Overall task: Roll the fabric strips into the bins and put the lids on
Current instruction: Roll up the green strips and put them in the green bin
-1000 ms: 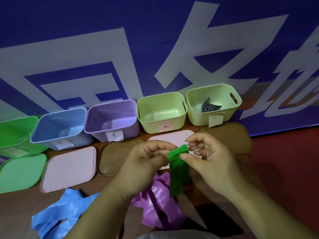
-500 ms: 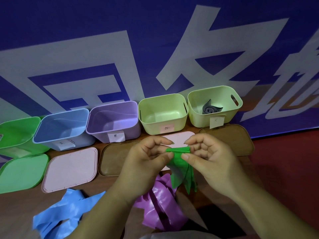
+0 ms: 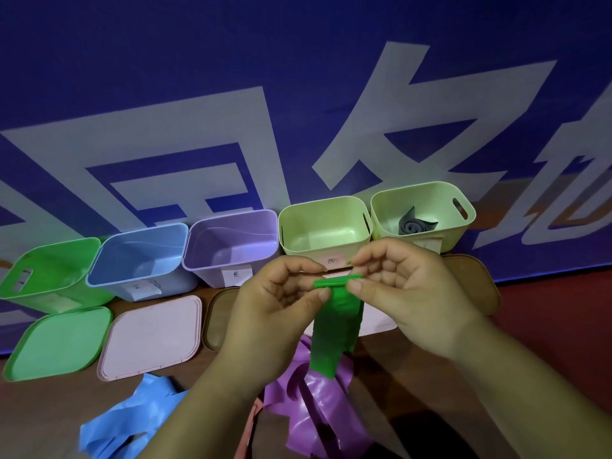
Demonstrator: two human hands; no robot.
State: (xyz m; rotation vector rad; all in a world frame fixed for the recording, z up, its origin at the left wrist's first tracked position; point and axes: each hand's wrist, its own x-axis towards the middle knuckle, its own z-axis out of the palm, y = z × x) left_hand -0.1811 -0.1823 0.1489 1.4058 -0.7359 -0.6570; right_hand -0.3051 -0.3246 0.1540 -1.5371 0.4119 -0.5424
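Yet to fill: green bin (image 3: 49,270), blue bin (image 3: 139,256), purple bin (image 3: 231,246), pale bin (image 3: 324,223), lids (image 3: 152,332) off in front. Pinching with left hand (image 3: 278,309) the barely rolled top of green strip (image 3: 337,313), likewise with right hand (image 3: 407,293). Done: grey roll (image 3: 415,223) in far-right bin (image 3: 424,190)

We count five bins: green bin (image 3: 56,293), blue bin (image 3: 116,288), purple bin (image 3: 212,276), left pale bin (image 3: 298,250) and right pale bin (image 3: 390,210).

We count five lids: green lid (image 3: 56,342), pink lid (image 3: 152,336), brown lid (image 3: 218,323), second pink lid (image 3: 377,319) and second brown lid (image 3: 480,286).

We count four strips: green strip (image 3: 334,326), purple strip (image 3: 311,409), blue strip (image 3: 122,422) and one rolled grey strip (image 3: 414,223).

We count four paper labels: blue bin's label (image 3: 142,288), purple bin's label (image 3: 236,274), left pale bin's label (image 3: 331,260) and right pale bin's label (image 3: 432,245). Whether the green bin carries a fifth, we cannot tell.

We count two hands: left hand (image 3: 275,309) and right hand (image 3: 407,293).
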